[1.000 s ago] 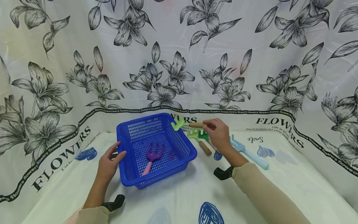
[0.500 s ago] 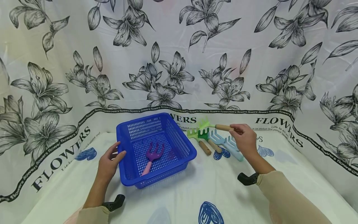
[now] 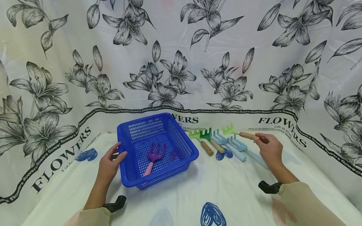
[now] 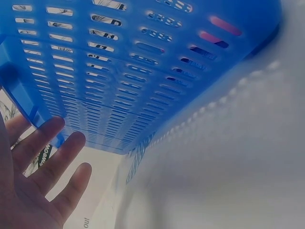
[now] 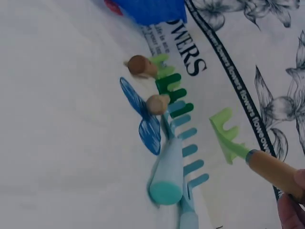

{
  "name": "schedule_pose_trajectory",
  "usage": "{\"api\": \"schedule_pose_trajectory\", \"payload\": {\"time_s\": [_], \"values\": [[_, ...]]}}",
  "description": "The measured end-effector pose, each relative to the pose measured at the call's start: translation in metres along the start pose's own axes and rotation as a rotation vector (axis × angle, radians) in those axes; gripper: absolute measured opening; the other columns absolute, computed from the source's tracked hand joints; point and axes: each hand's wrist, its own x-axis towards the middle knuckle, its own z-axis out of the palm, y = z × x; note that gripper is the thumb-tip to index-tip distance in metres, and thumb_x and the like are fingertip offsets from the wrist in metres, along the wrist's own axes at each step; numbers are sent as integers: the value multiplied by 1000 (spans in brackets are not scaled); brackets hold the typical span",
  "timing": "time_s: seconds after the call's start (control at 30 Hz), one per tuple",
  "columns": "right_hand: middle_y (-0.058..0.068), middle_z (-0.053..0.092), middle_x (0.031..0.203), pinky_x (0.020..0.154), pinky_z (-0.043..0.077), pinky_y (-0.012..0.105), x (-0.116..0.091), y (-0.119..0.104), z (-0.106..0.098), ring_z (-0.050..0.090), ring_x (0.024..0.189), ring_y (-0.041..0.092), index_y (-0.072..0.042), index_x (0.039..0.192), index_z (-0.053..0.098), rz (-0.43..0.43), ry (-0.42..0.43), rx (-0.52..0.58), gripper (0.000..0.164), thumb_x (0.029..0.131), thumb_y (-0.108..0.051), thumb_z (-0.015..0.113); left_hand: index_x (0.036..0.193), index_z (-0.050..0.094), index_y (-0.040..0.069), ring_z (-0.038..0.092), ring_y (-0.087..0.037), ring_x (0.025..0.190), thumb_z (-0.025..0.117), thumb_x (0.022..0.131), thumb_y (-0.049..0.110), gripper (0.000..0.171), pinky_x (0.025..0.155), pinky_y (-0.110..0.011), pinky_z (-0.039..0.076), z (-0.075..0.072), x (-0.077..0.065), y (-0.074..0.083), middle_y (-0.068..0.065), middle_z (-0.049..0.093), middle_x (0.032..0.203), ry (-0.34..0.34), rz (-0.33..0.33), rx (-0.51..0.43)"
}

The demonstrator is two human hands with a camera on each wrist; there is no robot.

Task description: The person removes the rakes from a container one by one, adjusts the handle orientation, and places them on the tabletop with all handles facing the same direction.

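Note:
My right hand (image 3: 270, 149) pinches the wooden handle of a light-green hand rake (image 3: 227, 129), held up with its tines pointing left. On the cloth to its left lie another green rake with a wooden handle (image 3: 206, 147), a dark-green rake (image 3: 217, 147) and two light-blue rakes (image 3: 237, 151) (image 3: 238, 143), fanned side by side. My left hand (image 3: 108, 163) is at the left rim of a blue plastic basket (image 3: 158, 180); its fingers (image 4: 71, 148) look straight and spread beside the slotted wall. Inside the basket rests a purple rake with a pink handle (image 3: 156, 155).
A white cloth (image 3: 181, 201) printed with blue hearts covers the surface. Behind it hangs a white curtain (image 3: 169, 31) with black flower drawings and lettering along the lower band.
My right hand has moved from beside the basket's right edge off to the right, carrying the light-green rake past the row of rakes. The left hand and basket have stayed put.

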Motion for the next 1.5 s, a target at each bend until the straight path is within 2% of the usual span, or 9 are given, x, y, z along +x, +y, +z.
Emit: {"api": "schedule_pose_trajectory", "payload": {"time_s": [0.13, 0.4, 0.63, 0.73, 0.93, 1.17, 1.33, 1.5], "values": [[12, 61, 110, 57, 44, 9, 0, 14, -10, 46, 81, -15, -4, 117, 70, 74, 0, -27, 26, 95, -16, 65, 152, 33, 14, 46, -46, 124, 55, 97, 45, 68, 95, -64, 40, 0, 1, -2, -26, 43, 142, 11, 6, 7], [11, 60, 114, 56, 42, 13, -2, 34, -27, 47, 80, -6, -5, 120, 69, 204, 11, -81, 31, 95, -22, 62, 153, 33, 14, 45, -46, 125, 55, 97, 44, 68, 95, -64, 40, 0, 1, -2, -27, 43, 141, 5, 3, 3], [14, 59, 121, 55, 42, 13, -4, 53, -34, 53, 93, 14, -4, 122, 67, 283, 11, -89, 32, 96, -20, 60, 153, 32, 14, 45, -46, 125, 55, 97, 44, 68, 96, -64, 40, 0, 1, -2, -26, 43, 142, 2, -1, 1], [15, 59, 120, 54, 42, 14, -5, 60, -36, 53, 91, 16, -3, 122, 67, 298, 13, -107, 32, 95, -19, 61, 153, 32, 14, 45, -46, 125, 55, 97, 45, 68, 96, -64, 40, 0, 0, -2, -26, 42, 142, 4, 0, 3], [17, 62, 120, 50, 45, 16, -4, 74, -38, 54, 85, 10, -4, 122, 67, 351, 12, -105, 32, 95, -20, 59, 153, 32, 13, 45, -47, 125, 55, 97, 45, 69, 95, -63, 40, 0, 0, -2, -27, 43, 142, 10, 8, 5], [20, 65, 114, 49, 43, 15, -4, 86, -38, 51, 76, 2, -1, 117, 69, 333, 22, -135, 29, 93, -15, 61, 153, 32, 15, 45, -45, 125, 55, 97, 45, 68, 96, -63, 40, -1, 0, 1, -26, 43, 142, -2, -5, -3], [21, 67, 107, 53, 42, 17, -4, 92, -40, 55, 80, 13, 2, 116, 68, 336, -27, -153, 29, 91, -11, 62, 153, 31, 15, 45, -45, 125, 55, 96, 46, 69, 97, -63, 40, -1, 0, 1, -25, 42, 143, -4, -9, -10], [21, 67, 97, 66, 37, 31, -7, 95, -41, 55, 88, 27, 6, 114, 66, 352, -84, -168, 30, 89, -9, 63, 154, 30, 15, 45, -45, 126, 55, 96, 47, 70, 96, -62, 40, 0, -1, 0, -25, 42, 144, -2, -9, -5]]}}
